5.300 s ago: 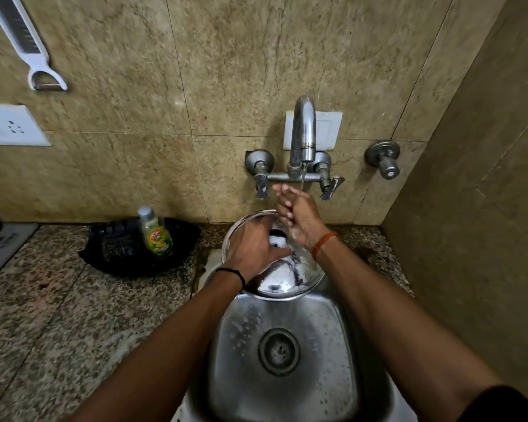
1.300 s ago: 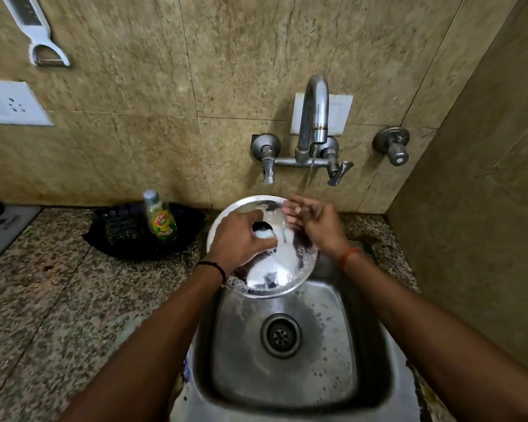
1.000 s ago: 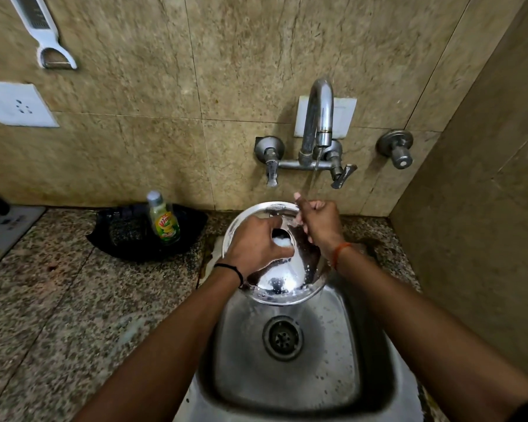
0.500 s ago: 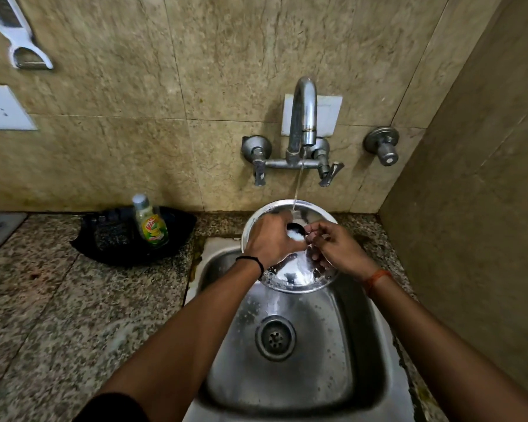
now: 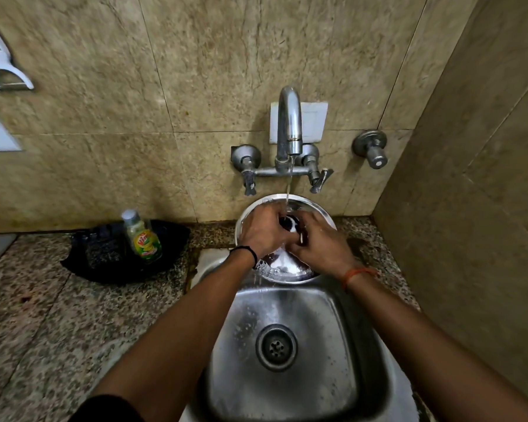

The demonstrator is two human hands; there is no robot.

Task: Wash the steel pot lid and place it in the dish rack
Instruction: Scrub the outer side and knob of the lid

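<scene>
The round steel pot lid (image 5: 313, 209) is tilted over the back of the steel sink (image 5: 342, 324), under a thin stream of water from the tap (image 5: 288, 123). My left hand (image 5: 264, 229) grips the lid at its black knob (image 5: 290, 222). My right hand (image 5: 320, 243) lies on the lid's surface just right of the knob, fingers curled against it. Foam and water run off the lid's lower edge into the sink. No dish rack is in view.
A dish soap bottle (image 5: 142, 237) stands in a black tray (image 5: 104, 257) on the granite counter (image 5: 43, 315) at left. Tap handles (image 5: 317, 178) and a wall valve (image 5: 374, 149) are behind the sink. A tiled wall closes the right side.
The lid has stayed under the running tap while my right hand slid around the knob, rubbing the surface. My left hand kept its hold on the knob.
</scene>
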